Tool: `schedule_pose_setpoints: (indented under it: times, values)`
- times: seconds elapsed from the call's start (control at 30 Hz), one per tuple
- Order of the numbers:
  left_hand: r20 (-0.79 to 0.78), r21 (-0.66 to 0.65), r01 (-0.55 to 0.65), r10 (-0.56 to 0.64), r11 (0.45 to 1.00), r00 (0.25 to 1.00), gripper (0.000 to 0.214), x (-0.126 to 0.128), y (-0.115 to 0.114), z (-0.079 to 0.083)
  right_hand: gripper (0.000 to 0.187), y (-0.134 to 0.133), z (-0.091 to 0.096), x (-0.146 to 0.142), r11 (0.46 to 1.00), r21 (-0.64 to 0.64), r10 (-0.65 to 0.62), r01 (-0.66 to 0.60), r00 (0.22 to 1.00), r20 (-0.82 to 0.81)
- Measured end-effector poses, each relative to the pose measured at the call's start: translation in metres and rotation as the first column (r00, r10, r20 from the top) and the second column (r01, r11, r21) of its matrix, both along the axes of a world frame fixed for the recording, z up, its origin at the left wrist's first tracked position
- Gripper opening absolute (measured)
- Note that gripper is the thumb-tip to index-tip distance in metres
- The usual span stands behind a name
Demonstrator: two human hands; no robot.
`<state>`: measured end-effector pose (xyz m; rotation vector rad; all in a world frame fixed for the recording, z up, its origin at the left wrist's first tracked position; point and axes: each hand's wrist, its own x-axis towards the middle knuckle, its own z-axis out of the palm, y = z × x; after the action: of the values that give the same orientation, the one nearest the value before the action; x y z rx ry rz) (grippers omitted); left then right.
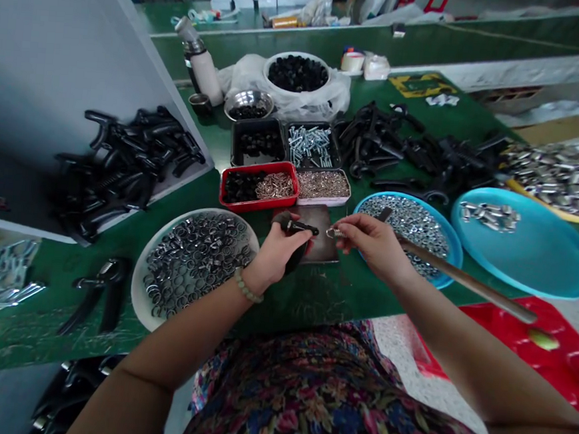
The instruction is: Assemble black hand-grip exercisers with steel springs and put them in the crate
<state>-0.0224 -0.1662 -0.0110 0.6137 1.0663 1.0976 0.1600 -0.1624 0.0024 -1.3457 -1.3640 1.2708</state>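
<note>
My left hand point(277, 251), with a beaded bracelet at the wrist, is closed around a black plastic part point(299, 227), whose narrow end points right. The palm hides much of this part. My right hand point(375, 244) pinches a small metal spring point(337, 233) between thumb and fingers, its looped end facing the black part with a short gap between them. Beneath both hands lies a dark metal plate point(319, 251). A white bowl of metal rings point(139, 299) stands left of my left hand. Beside my right hand is a blue tray of small metal pieces point(459, 260).
A long wooden handle point(469, 281) slants past the blue tray. Red point(257, 208) and white point(338, 201) trays of small parts stand ahead, with a box of screws point(310, 145) behind. Black handles point(376, 140) pile up at right. A clamp-like black assembly point(106, 289) lies left.
</note>
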Motion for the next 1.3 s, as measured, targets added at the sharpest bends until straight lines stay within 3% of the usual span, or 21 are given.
schedule_pose_setpoints:
  times: [0.13,0.23,0.4,0.6,0.7,0.8,0.87,0.93,1.0,1.07,1.1,1.13,1.2,1.23,1.3]
  values:
    - [0.121,-0.095,0.077,-0.066,0.992,0.99,0.045,-0.005,-0.002,0.005,0.026,-0.003,0.0,-0.008,0.999,0.028,-0.024,0.027,0.995,-0.096]
    - [0.105,-0.099,0.102,-0.091,0.99,0.99,0.046,-0.006,-0.003,0.005,0.03,0.0,0.0,-0.012,0.999,0.044,-0.005,0.01,0.994,-0.111]
    - [-0.11,0.128,0.107,-0.093,0.986,0.99,0.065,-0.003,-0.004,-0.001,0.026,0.007,-0.001,-0.016,0.995,0.056,0.089,-0.088,0.996,-0.005]
    - [-0.348,0.362,0.209,-0.076,0.909,0.934,0.061,-0.005,0.002,-0.002,0.022,0.012,-0.011,-0.018,0.985,0.071,0.156,-0.156,0.988,-0.001]
    - [-0.433,0.398,0.234,-0.043,0.887,0.9,0.056,-0.006,0.004,-0.001,0.022,0.014,-0.014,-0.009,0.979,0.084,0.186,-0.187,0.982,0.025]
    - [-0.484,0.363,0.295,-0.091,0.884,0.87,0.047,-0.006,0.006,-0.002,0.019,0.014,-0.009,0.001,0.962,0.121,0.228,-0.245,0.964,0.138]
    - [-0.514,0.338,0.343,-0.134,0.876,0.848,0.043,-0.006,0.01,-0.002,0.016,0.014,0.001,0.004,0.911,0.208,0.285,-0.356,0.908,0.307]
    - [-0.57,0.303,0.427,-0.197,0.852,0.798,0.037,-0.005,0.017,-0.001,0.015,0.015,0.015,0.004,0.812,0.264,0.34,-0.521,0.789,0.513]
    - [-0.621,0.227,0.545,-0.311,0.807,0.719,0.025,-0.005,0.026,0.002,0.016,0.024,0.029,0.002,0.703,0.213,0.41,-0.678,0.631,0.659]
    - [-0.568,0.152,0.596,-0.424,0.789,0.706,0.021,-0.005,0.035,0.006,0.016,0.043,0.039,0.005,0.636,0.131,0.486,-0.761,0.526,0.698]
    - [-0.484,0.124,0.584,-0.465,0.802,0.741,0.022,-0.006,0.038,0.008,0.019,0.057,0.041,0.01,0.645,0.111,0.492,-0.756,0.521,0.698]
    - [-0.37,0.103,0.547,-0.479,0.831,0.796,0.023,-0.007,0.041,0.011,0.022,0.074,0.041,0.017,0.701,0.105,0.442,-0.706,0.544,0.713]
    - [-0.147,0.059,0.439,-0.427,0.897,0.892,0.026,-0.011,0.042,0.017,0.029,0.112,0.035,0.037,0.873,0.136,0.196,-0.468,0.593,0.781]
    - [-0.081,0.044,0.389,-0.385,0.92,0.92,0.026,-0.014,0.042,0.019,0.029,0.132,0.029,0.049,0.94,0.16,0.028,-0.3,0.536,0.844]
    - [-0.09,0.072,0.317,-0.31,0.946,0.946,0.024,-0.019,0.04,0.023,0.027,0.165,0.015,0.07,0.971,0.183,-0.094,-0.156,0.453,0.887]
